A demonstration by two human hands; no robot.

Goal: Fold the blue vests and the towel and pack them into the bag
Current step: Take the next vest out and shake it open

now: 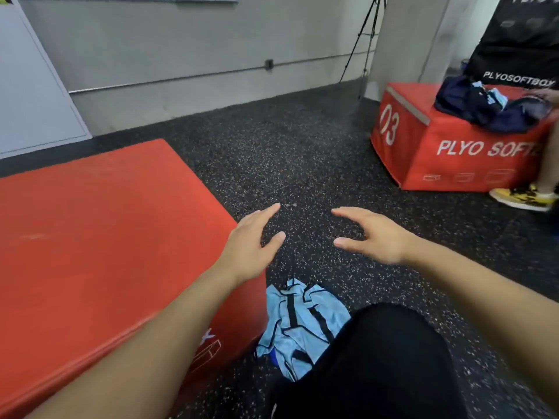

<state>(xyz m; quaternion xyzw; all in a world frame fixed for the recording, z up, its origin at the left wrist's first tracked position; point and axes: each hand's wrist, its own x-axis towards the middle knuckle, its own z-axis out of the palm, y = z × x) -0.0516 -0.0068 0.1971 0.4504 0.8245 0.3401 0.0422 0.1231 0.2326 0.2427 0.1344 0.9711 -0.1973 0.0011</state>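
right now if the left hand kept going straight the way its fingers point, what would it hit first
Probably nothing soon. The left hand, open and empty, points forward and a little right over the bare speckled floor. The far wall looks like the first thing in that line, though depth is hard to judge.

A black-clad leg [378, 358] hides part of the blue vest [302, 325].

Both hands reach forward, left [252, 240] and right [373, 234], fingers relaxed, palms facing, holding nothing

Black speckled rubber floor [302, 146], grey wall [181, 40], two red plyo boxes [90, 237] [453, 152], tripod [367, 34] against wall.
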